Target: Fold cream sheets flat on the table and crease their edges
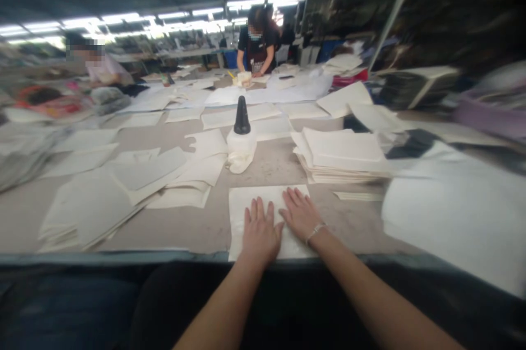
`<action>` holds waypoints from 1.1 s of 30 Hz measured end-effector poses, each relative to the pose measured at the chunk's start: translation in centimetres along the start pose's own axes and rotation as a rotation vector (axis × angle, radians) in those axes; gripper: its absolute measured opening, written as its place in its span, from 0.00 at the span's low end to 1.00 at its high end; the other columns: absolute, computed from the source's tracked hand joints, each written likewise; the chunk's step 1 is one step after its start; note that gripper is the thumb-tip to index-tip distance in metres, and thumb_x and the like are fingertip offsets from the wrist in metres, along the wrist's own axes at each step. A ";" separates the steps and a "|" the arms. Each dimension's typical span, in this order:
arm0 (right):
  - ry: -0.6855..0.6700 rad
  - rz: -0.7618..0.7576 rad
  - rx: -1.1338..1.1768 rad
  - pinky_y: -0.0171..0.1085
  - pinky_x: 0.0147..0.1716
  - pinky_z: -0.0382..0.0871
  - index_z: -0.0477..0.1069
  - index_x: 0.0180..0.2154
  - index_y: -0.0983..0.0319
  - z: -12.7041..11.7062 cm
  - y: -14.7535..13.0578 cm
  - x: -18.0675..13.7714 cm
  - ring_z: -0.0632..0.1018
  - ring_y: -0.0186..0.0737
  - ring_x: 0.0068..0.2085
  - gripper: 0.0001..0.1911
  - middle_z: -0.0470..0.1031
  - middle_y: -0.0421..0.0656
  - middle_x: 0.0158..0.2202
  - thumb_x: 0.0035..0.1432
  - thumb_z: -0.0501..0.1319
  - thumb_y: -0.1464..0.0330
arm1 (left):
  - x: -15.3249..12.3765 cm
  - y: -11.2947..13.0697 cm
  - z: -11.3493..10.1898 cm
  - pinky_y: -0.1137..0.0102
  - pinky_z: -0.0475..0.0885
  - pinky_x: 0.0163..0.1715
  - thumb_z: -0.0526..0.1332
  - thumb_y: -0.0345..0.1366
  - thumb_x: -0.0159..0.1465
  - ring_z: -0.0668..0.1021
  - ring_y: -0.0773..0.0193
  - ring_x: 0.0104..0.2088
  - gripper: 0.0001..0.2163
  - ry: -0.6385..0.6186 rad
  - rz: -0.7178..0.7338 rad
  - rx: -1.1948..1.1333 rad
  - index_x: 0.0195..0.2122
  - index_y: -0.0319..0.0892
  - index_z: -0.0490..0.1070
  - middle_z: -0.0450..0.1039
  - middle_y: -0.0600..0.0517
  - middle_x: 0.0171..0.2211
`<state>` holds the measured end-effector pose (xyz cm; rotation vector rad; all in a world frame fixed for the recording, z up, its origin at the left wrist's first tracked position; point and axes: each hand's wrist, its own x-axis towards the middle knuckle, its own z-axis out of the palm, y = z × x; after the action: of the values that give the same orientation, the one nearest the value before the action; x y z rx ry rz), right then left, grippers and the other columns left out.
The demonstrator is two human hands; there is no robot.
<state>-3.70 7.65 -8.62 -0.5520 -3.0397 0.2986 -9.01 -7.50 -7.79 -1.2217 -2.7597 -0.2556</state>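
Now: your left hand [258,232], right hand [301,213] side by side, fingers [259,208] flat, extended, gripping nothing, pressing cream rectangular paper sheet [246,202] at near tabletop [184,228] edge, seemingly smoothing it. White black-capped squeeze bottle [241,139] upright just beyond.

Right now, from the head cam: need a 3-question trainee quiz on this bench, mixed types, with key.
1. True or false: the left hand and the right hand both lie flat, palms down, on the white sheet at the near edge of the table.
2. What stands just beyond that sheet? A) a bottle with a black cone cap B) a stapler C) a mug
3. Fill in: the bracelet sits on the ___ wrist.
Key: 1 true; 2 A; 3 right.
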 end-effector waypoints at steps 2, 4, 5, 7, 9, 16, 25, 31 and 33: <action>-0.017 0.007 -0.010 0.49 0.61 0.41 0.49 0.63 0.66 0.1 0.0 0.1 0.45 0.47 0.65 0.31 0.44 0.45 0.65 0.64 0.45 0.57 | -0.3 -1.6 -0.4 0.50 0.50 0.59 0.46 0.51 0.64 0.49 0.46 0.64 0.29 -0.017 -0.034 0.042 0.63 0.41 0.51 0.47 0.38 0.64; -0.024 0.010 -0.013 0.49 0.61 0.40 0.49 0.63 0.66 0.1 0.0 0.3 0.45 0.47 0.65 0.31 0.44 0.45 0.66 0.64 0.45 0.57 | -0.5 -2.9 -0.8 0.51 0.50 0.59 0.46 0.51 0.64 0.50 0.46 0.64 0.30 -0.034 -0.081 0.073 0.63 0.38 0.50 0.47 0.35 0.63; -0.025 0.015 -0.011 0.49 0.61 0.40 0.49 0.63 0.66 0.0 0.0 0.4 0.44 0.47 0.65 0.31 0.43 0.45 0.66 0.64 0.45 0.57 | -0.6 -3.4 -1.0 0.52 0.51 0.59 0.46 0.50 0.64 0.50 0.46 0.64 0.30 -0.038 -0.094 0.087 0.63 0.36 0.50 0.47 0.34 0.63; -0.031 0.026 -0.001 0.49 0.61 0.39 0.49 0.63 0.66 -0.2 0.1 0.6 0.44 0.47 0.65 0.31 0.43 0.45 0.66 0.64 0.45 0.58 | -0.7 -4.0 -1.2 0.53 0.51 0.59 0.46 0.49 0.64 0.50 0.45 0.63 0.30 -0.036 -0.103 0.115 0.62 0.34 0.50 0.47 0.32 0.63; -0.045 0.045 0.023 0.50 0.61 0.38 0.49 0.63 0.66 -0.8 -0.1 0.5 0.44 0.47 0.65 0.30 0.43 0.46 0.65 0.64 0.45 0.58 | -0.8 -4.2 -1.1 0.53 0.52 0.58 0.46 0.49 0.64 0.52 0.44 0.63 0.30 -0.020 -0.099 0.143 0.62 0.33 0.51 0.48 0.31 0.62; 0.069 -0.166 0.276 0.48 0.61 0.43 0.43 0.65 0.66 -1.6 -8.2 -2.9 0.47 0.48 0.64 0.30 0.44 0.52 0.65 0.66 0.43 0.59 | -1.2 -5.1 0.1 0.51 0.53 0.57 0.49 0.37 0.63 0.52 0.42 0.63 0.25 0.047 -0.006 0.197 0.60 0.32 0.55 0.48 0.29 0.62; -0.078 -0.021 0.265 0.47 0.62 0.35 0.47 0.64 0.67 -2.2 -3.9 -1.7 0.40 0.46 0.65 0.38 0.38 0.51 0.66 0.62 0.43 0.48 | -0.8 -4.5 -0.1 0.48 0.53 0.56 0.48 0.42 0.64 0.52 0.41 0.63 0.26 0.149 -0.039 0.120 0.60 0.29 0.55 0.51 0.28 0.60; -0.108 0.144 0.192 0.44 0.62 0.31 0.40 0.65 0.70 -2.2 -0.6 1.4 0.37 0.46 0.65 0.45 0.32 0.52 0.66 0.58 0.44 0.45 | -0.8 -4.6 0.6 0.47 0.52 0.56 0.48 0.42 0.64 0.50 0.40 0.63 0.26 0.216 -0.028 0.089 0.60 0.28 0.55 0.50 0.27 0.60; -0.108 0.186 0.175 0.44 0.61 0.30 0.41 0.64 0.71 -2.2 -0.6 2.1 0.37 0.47 0.65 0.45 0.33 0.53 0.66 0.58 0.44 0.45 | -0.8 -4.8 0.3 0.48 0.53 0.57 0.48 0.42 0.64 0.52 0.41 0.63 0.26 0.213 -0.044 0.106 0.59 0.29 0.56 0.52 0.27 0.60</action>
<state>-5.71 8.25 -6.32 -0.8322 -3.0247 0.6138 -12.02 -11.17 -8.77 -1.0444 -2.5832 -0.2262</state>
